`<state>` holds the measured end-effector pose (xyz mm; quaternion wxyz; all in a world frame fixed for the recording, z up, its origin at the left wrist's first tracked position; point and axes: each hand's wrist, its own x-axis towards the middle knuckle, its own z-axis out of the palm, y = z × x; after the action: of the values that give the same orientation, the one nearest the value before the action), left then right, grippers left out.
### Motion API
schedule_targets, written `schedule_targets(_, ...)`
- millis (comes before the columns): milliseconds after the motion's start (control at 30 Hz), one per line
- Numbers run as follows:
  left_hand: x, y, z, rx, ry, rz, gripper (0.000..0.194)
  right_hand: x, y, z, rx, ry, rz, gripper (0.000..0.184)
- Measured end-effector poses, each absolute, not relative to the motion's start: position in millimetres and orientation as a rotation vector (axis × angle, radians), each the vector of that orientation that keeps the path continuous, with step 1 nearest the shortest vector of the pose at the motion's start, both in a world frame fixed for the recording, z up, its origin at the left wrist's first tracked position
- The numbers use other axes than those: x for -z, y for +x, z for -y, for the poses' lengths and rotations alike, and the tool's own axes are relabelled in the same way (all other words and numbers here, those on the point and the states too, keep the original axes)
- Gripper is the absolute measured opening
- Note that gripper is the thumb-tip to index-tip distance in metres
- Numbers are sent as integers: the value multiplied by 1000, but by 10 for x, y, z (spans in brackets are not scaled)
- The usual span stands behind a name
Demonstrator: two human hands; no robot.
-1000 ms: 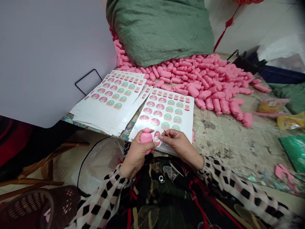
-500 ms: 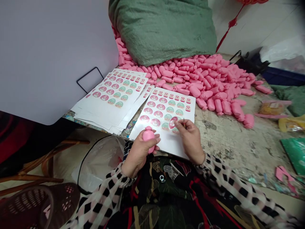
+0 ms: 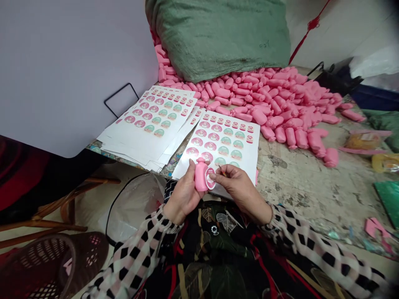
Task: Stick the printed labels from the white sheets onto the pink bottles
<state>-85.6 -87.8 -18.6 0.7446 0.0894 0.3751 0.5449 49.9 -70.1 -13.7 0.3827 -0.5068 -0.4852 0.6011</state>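
My left hand is closed round a small pink plastic bottle, held upright with its neck pointing away from me. Between the thumb and fingers of my right hand is an oval pink and white sticker. The sticker is up against the bottle's right side; whether it touches all along cannot be made out. A thin pointed thing also shows at my right fingers, too small to name. Just beyond both hands lies a sheet of pink and green stickers.
A stack of sticker sheets lies to the left. Behind, a heap of pink bottles spreads before a large green sack. A bagged yellowish item is on the right of the table. A brown basket stands lower left.
My right hand has brought the sticker from above the sheet leftward and down to the bottle. My left hand has turned the bottle more upright. The view has shifted slightly.
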Motion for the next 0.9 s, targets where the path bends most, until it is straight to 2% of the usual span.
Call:
schedule_targets(267,182,-826,888,-1198,232,-847,48,46,403,714,-1647,-1238,1139,35)
schedule_targets(900,207,-810,881,-1207,295,-831,50,39,363,717,-1723,-1206,1082,33)
